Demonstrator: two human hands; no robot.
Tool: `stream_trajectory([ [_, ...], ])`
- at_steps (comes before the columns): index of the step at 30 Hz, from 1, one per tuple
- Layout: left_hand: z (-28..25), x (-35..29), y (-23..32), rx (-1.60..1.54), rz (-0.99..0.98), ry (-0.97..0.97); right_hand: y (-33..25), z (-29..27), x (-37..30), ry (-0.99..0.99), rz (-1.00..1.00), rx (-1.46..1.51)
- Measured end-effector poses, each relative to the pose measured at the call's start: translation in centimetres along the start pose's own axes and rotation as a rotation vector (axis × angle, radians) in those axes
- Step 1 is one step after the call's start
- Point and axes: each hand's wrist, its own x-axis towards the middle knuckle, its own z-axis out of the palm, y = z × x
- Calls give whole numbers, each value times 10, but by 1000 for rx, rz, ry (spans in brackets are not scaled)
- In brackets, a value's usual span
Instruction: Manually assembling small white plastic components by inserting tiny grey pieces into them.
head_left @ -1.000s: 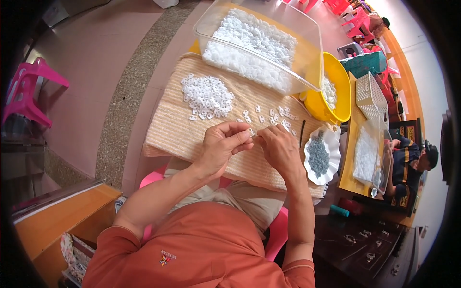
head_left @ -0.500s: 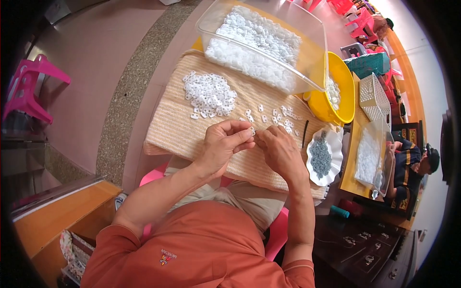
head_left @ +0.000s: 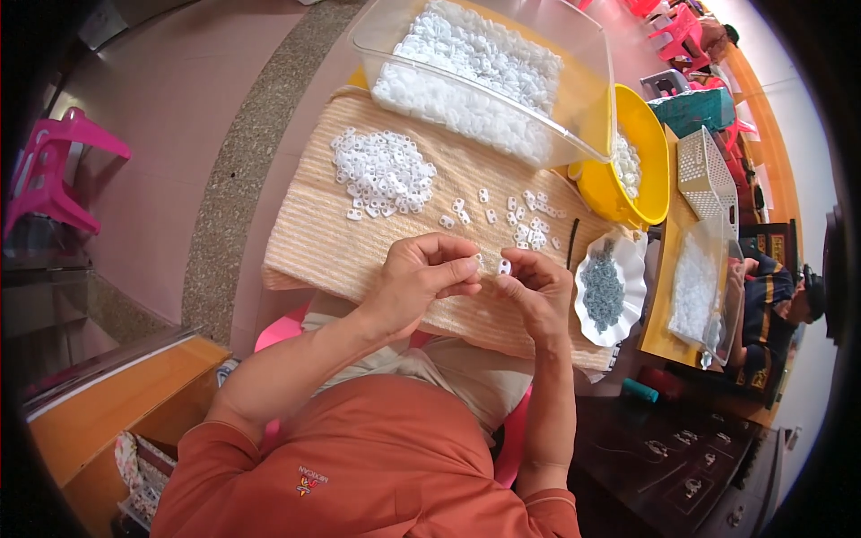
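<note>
Between the fingertips of both hands, over the near edge of a beige woven cloth point(head_left: 314, 238), sat a small white plastic ring piece point(head_left: 504, 266). The left hand point(head_left: 421, 282) had its fingers point(head_left: 457, 267) curled and pressed together, thumb against forefinger, pinching something too small to make out beside that piece. The right hand point(head_left: 538, 296) met it from the other side, its fingers point(head_left: 513, 285) bent inward and pinching the white piece at their tips.

Just beyond the fingers, a loose scatter of small white plastic pieces point(head_left: 525, 224) lay on the cloth, and farther out to the left of them a heaped pile of the same white pieces point(head_left: 381, 172). Well past that pile stood a clear rectangular plastic tub point(head_left: 592, 81) filled with white pieces. To the right of the fingers, near the right hand, rested a white scalloped dish point(head_left: 628, 260) holding small grey parts point(head_left: 603, 289). Beyond the dish stood a round yellow plastic bowl point(head_left: 650, 161) with more white pieces inside. Far right of the fingers, another person in dark clothes point(head_left: 771, 300) sat by a clear box on an orange counter point(head_left: 671, 296).
</note>
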Motion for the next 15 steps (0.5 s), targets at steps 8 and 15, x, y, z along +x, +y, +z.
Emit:
stream_trajectory([
  [8, -2, 1, -4, 43, -34, -13, 4, 11, -4, 7, 64, 279],
  [15, -2, 1, -3, 34, -46, -1, 20, 5, -8, 70, -14, 209],
])
